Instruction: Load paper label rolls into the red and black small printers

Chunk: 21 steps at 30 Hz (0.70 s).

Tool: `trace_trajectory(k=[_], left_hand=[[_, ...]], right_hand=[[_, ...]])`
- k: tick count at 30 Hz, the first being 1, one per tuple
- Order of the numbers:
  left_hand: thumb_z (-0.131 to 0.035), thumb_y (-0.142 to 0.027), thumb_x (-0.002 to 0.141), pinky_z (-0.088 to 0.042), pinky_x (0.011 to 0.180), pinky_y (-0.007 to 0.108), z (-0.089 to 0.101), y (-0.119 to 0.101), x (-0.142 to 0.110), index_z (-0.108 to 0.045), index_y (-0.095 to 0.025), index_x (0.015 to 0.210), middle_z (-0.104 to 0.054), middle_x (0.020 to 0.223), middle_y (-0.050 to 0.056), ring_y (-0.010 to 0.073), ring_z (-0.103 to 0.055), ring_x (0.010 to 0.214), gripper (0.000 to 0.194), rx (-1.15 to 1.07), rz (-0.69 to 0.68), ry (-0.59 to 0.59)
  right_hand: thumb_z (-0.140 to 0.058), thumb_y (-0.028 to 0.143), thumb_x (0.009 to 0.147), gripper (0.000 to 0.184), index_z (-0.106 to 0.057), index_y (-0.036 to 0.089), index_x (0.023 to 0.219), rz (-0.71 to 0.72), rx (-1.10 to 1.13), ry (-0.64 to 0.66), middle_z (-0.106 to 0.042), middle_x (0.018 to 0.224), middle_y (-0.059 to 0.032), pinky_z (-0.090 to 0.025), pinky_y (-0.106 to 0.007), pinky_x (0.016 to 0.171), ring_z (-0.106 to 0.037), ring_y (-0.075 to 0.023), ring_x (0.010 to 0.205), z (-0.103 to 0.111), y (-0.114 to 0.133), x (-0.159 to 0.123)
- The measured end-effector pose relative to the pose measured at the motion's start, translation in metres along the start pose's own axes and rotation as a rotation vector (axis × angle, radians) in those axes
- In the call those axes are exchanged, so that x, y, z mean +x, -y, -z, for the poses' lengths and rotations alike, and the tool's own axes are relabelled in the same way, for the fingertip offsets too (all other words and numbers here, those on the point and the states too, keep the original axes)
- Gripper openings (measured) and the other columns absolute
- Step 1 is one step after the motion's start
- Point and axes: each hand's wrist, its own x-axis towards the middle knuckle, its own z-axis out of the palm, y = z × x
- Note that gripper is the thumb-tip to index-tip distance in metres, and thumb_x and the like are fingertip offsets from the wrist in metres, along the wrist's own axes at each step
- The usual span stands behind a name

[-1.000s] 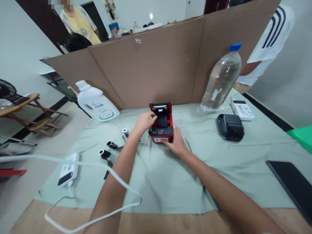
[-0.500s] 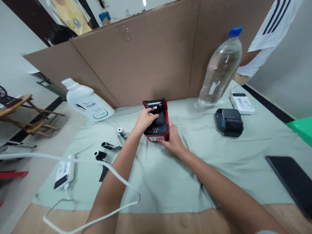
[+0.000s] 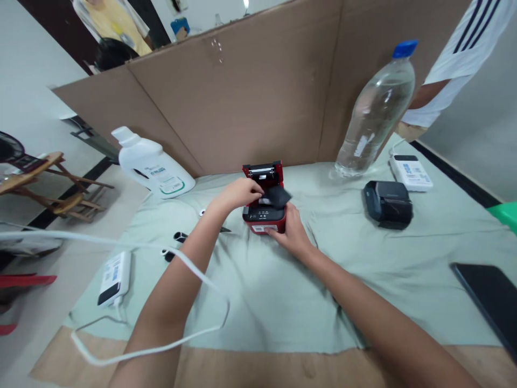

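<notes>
A small red printer (image 3: 264,215) with its lid raised stands on the pale green cloth (image 3: 274,291) near the middle. My left hand (image 3: 236,193) is over its open bay, fingers pinched on a black roll (image 3: 278,195) lifted slightly above the bay. My right hand (image 3: 291,233) grips the printer's front right corner and holds it steady. Two black rolls (image 3: 177,237) lie left of my left forearm.
A brown cardboard screen (image 3: 250,97) walls the back. A white jug (image 3: 151,168) lies at left, a clear bottle (image 3: 375,118) at right, beside a black printer (image 3: 388,203) and white device (image 3: 411,171). A white charger (image 3: 115,270) with cable is at front left, a dark tablet (image 3: 490,299) at right. People stand behind.
My left hand reached into the printer's bay and has pulled a black roll up and out to the right. My right hand stayed on the printer's front.
</notes>
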Motion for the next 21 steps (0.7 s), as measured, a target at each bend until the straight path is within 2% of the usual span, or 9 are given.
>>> trace_trajectory(k=[2,4,7,11,13,17,21], left_hand=[[-0.058,-0.019,0.083,-0.047,0.075,0.03,-0.008,-0.005,0.016,-0.08,-0.027,0.1,-0.077,0.1,0.005,0.0243,-0.069,0.087,0.029,0.087,-0.053,0.034],[-0.059,-0.018,0.084,-0.048,0.079,0.033,-0.013,-0.012,0.022,-0.078,-0.024,0.104,-0.076,0.108,0.01,0.0283,-0.07,0.095,0.029,0.208,0.006,0.017],[-0.064,-0.021,0.083,-0.05,0.082,0.038,-0.018,-0.019,0.018,-0.073,-0.018,0.106,-0.073,0.11,0.018,0.0352,-0.07,0.101,0.026,0.32,0.138,-0.03],[-0.065,-0.029,0.085,-0.051,0.079,0.039,-0.027,-0.016,0.007,-0.061,-0.015,0.123,-0.073,0.109,0.02,0.0369,-0.07,0.099,0.04,0.226,0.228,-0.103],[-0.065,-0.03,0.085,-0.051,0.077,0.039,-0.034,-0.01,0.006,-0.057,-0.017,0.124,-0.073,0.109,0.018,0.0361,-0.07,0.098,0.043,0.163,0.24,-0.156],[-0.059,-0.019,0.083,-0.051,0.077,0.034,-0.047,0.005,0.007,-0.058,-0.021,0.112,-0.074,0.101,0.01,0.0292,-0.07,0.095,0.029,-0.054,0.126,-0.253],[-0.05,-0.007,0.075,-0.05,0.08,0.031,-0.049,0.02,0.004,-0.056,-0.02,0.091,-0.074,0.093,0.005,0.0232,-0.069,0.093,0.022,-0.288,-0.049,-0.298]], right_hand=[[-0.07,0.063,0.083,0.094,-0.026,0.025,0.157,-0.009,0.003,0.003,-0.047,0.15,-0.0174,-0.043,-0.063,0.106,-0.046,-0.041,0.134,0.0,0.001,0.0],[-0.07,0.063,0.083,0.095,-0.024,0.025,0.158,-0.003,0.004,0.006,-0.045,0.151,-0.017,-0.042,-0.064,0.108,-0.044,-0.0408,0.136,0.0,0.001,0.0],[-0.071,0.062,0.083,0.097,-0.023,0.024,0.158,0.003,-0.001,0.0,-0.044,0.151,-0.0177,-0.041,-0.063,0.11,-0.044,-0.0398,0.137,-0.001,-0.002,0.0],[-0.071,0.061,0.083,0.097,-0.022,0.024,0.158,0.008,-0.016,0.012,-0.041,0.154,-0.0176,-0.038,-0.063,0.114,-0.039,-0.0398,0.141,-0.003,-0.007,-0.001],[-0.07,0.063,0.082,0.099,-0.021,0.025,0.159,0.002,-0.019,0.011,-0.04,0.154,-0.0173,-0.038,-0.064,0.114,-0.038,-0.0401,0.141,-0.005,-0.009,-0.001],[-0.071,0.065,0.081,0.1,-0.021,0.025,0.158,-0.003,-0.008,-0.006,-0.041,0.154,-0.0174,-0.039,-0.064,0.113,-0.04,-0.0397,0.14,-0.006,-0.01,-0.001],[-0.073,0.062,0.08,0.1,-0.023,0.024,0.158,-0.007,-0.009,-0.006,-0.042,0.153,-0.0179,-0.04,-0.064,0.111,-0.043,-0.0398,0.138,-0.006,-0.009,0.0]])
